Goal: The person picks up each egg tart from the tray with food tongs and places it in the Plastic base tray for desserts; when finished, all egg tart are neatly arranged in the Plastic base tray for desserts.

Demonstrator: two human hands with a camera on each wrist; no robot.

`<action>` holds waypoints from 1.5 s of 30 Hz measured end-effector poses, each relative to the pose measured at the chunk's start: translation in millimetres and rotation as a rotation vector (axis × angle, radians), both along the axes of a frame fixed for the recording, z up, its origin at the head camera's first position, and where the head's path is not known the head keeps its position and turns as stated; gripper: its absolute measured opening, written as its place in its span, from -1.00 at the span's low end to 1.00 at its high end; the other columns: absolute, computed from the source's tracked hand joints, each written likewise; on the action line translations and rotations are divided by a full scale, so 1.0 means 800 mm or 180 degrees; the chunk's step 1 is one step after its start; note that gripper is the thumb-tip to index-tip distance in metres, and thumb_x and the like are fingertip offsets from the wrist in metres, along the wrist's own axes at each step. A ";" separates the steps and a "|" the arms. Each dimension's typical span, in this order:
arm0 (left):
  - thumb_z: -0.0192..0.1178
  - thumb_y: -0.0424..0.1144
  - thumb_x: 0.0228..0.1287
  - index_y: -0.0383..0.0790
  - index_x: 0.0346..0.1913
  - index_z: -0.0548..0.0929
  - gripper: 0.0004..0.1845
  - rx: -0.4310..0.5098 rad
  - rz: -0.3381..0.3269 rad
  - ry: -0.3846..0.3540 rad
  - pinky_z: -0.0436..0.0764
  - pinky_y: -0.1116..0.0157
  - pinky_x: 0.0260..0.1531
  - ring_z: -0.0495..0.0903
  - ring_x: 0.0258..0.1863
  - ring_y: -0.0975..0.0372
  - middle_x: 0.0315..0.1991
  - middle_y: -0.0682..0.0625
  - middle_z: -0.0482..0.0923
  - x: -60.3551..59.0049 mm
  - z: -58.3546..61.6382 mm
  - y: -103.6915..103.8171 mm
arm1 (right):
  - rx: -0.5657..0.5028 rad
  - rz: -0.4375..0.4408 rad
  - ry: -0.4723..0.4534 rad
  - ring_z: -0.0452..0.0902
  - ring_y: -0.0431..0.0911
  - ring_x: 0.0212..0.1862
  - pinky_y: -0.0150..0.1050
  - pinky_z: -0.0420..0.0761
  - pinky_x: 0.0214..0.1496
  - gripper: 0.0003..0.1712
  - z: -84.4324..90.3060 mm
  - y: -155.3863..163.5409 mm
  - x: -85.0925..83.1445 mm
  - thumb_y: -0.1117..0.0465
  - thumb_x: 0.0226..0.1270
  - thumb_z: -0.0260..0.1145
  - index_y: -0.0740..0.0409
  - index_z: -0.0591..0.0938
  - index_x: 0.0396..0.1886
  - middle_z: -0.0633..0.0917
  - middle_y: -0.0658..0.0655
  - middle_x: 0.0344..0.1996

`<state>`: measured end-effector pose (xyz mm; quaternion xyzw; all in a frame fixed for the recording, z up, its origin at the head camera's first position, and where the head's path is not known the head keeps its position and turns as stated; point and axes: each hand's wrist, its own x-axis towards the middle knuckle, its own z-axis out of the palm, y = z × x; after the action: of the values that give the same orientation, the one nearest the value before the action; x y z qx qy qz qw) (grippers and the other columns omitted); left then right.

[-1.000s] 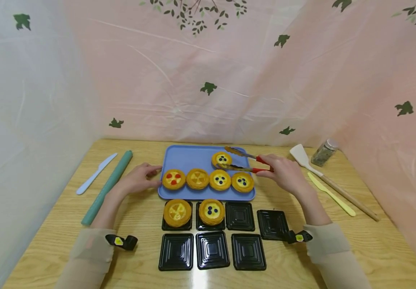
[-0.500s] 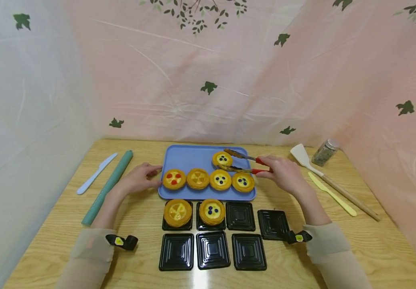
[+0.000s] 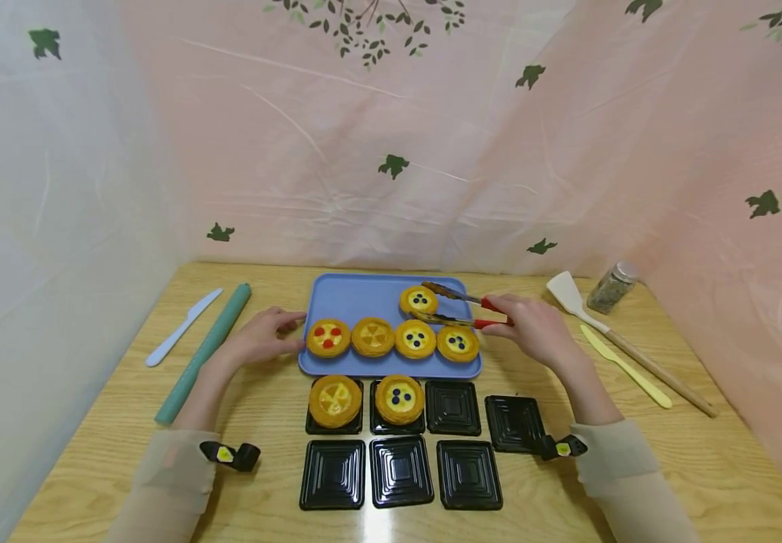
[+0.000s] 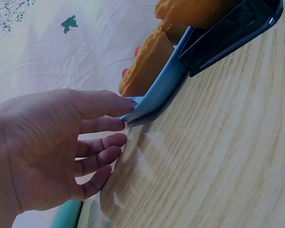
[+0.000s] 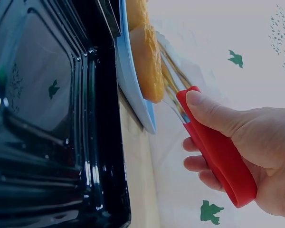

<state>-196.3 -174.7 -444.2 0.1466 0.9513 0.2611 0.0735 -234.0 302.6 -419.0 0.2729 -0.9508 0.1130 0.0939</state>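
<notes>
A blue tray holds several yellow tarts; one blueberry tart sits alone in the back row. My right hand grips red-handled tongs whose two arms lie on either side of that tart. In the right wrist view my fingers curl round the red handle. My left hand rests on the table, fingertips touching the tray's left edge. Black square cups stand in two rows in front of the tray; two hold tarts.
A white plastic knife and a green rolling pin lie left of the tray. On the right are a wooden spatula, a yellow knife and a spice jar. A pink curtain hangs behind the table.
The tongs' arms have narrowed slightly about the rear blueberry tart. The left hand has stayed at the tray's edge.
</notes>
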 end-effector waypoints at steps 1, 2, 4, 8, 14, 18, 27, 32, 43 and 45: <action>0.31 -0.08 0.36 -0.32 0.48 0.43 -0.29 0.0002 0.0002 0.0001 0.57 -0.06 0.13 0.55 0.09 -0.06 0.12 -0.30 0.56 0.000 0.000 0.000 | 0.0006 0.0003 0.0009 0.76 0.15 -0.08 0.09 0.70 -0.11 -0.40 0.000 0.000 0.000 -0.08 0.34 0.43 0.12 0.65 0.28 0.76 0.24 0.11; 0.31 -0.08 0.36 -0.32 0.48 0.43 -0.29 0.0001 0.0004 -0.0001 0.57 -0.06 0.13 0.55 0.08 -0.06 0.12 -0.30 0.56 0.001 0.001 0.000 | 0.0008 0.0005 0.0017 0.76 0.15 -0.09 0.09 0.70 -0.12 -0.40 0.000 0.000 0.000 -0.08 0.34 0.43 0.12 0.65 0.28 0.76 0.24 0.12; 0.31 -0.08 0.36 -0.32 0.48 0.43 -0.29 0.0005 0.0011 -0.0009 0.57 -0.06 0.13 0.55 0.08 -0.06 0.12 -0.31 0.56 0.001 0.001 0.000 | 0.0010 0.0010 0.0033 0.76 0.14 -0.10 0.08 0.70 -0.13 -0.39 0.001 0.000 0.000 -0.07 0.33 0.44 0.12 0.65 0.29 0.76 0.24 0.12; 0.31 -0.08 0.36 -0.31 0.48 0.43 -0.30 0.0005 0.0016 -0.0025 0.57 -0.07 0.14 0.55 0.10 -0.07 0.13 -0.31 0.55 0.001 0.002 0.000 | 0.0017 -0.0012 0.0002 0.72 0.01 -0.28 -0.04 0.66 -0.26 -0.37 0.002 -0.001 0.001 -0.06 0.32 0.45 0.12 0.64 0.31 0.78 0.22 0.09; 0.32 -0.09 0.36 -0.31 0.48 0.43 -0.30 0.0000 0.0028 -0.0035 0.57 -0.07 0.15 0.55 0.11 -0.07 0.13 -0.31 0.55 0.001 0.002 0.001 | 0.0062 -0.0067 -0.0036 0.61 -0.15 -0.41 -0.19 0.55 -0.37 -0.36 0.002 -0.001 0.001 -0.06 0.32 0.46 0.10 0.64 0.32 0.78 0.19 0.06; 0.32 -0.08 0.36 -0.30 0.48 0.43 -0.29 -0.0009 0.0037 -0.0041 0.57 -0.06 0.15 0.55 0.11 -0.07 0.13 -0.31 0.55 0.001 0.002 0.001 | 0.0053 -0.0067 -0.0028 0.65 -0.11 -0.38 -0.14 0.59 -0.35 -0.37 0.001 -0.001 0.001 -0.06 0.32 0.45 0.10 0.64 0.32 0.78 0.20 0.08; 0.31 -0.07 0.36 -0.32 0.48 0.43 -0.29 -0.0004 0.0018 -0.0022 0.57 -0.08 0.15 0.56 0.12 -0.09 0.14 -0.33 0.55 0.002 0.002 0.001 | 0.0050 -0.0072 -0.0018 0.68 -0.08 -0.34 -0.11 0.62 -0.32 -0.37 0.000 -0.001 0.001 -0.07 0.31 0.46 0.09 0.64 0.31 0.78 0.20 0.08; 0.31 -0.07 0.36 -0.32 0.48 0.43 -0.29 -0.0005 0.0023 -0.0031 0.57 -0.08 0.15 0.55 0.12 -0.09 0.14 -0.33 0.55 0.001 0.002 0.001 | 0.0031 -0.0065 -0.0017 0.70 -0.05 -0.32 -0.09 0.63 -0.30 -0.37 -0.001 -0.001 0.001 -0.06 0.31 0.46 0.09 0.65 0.31 0.78 0.20 0.09; 0.31 -0.06 0.36 -0.32 0.47 0.44 -0.29 -0.0014 0.0023 -0.0030 0.57 -0.08 0.15 0.55 0.11 -0.09 0.13 -0.32 0.55 0.001 0.004 0.001 | 0.0017 -0.0056 -0.0003 0.76 0.07 -0.21 0.00 0.68 -0.22 -0.37 -0.001 -0.001 0.002 -0.06 0.33 0.45 0.11 0.64 0.32 0.77 0.22 0.11; 0.32 -0.06 0.36 -0.32 0.47 0.44 -0.29 -0.0017 0.0028 -0.0031 0.57 -0.09 0.16 0.55 0.12 -0.09 0.14 -0.32 0.55 0.002 0.004 0.002 | 0.0020 -0.0055 -0.0007 0.76 0.07 -0.21 0.00 0.68 -0.22 -0.37 -0.001 -0.001 0.002 -0.06 0.33 0.44 0.11 0.64 0.32 0.77 0.21 0.11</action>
<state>-195.0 -173.3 -441.1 0.1409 0.9522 0.2596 0.0773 -232.4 301.7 -419.6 0.2648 -0.9536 0.1095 0.0930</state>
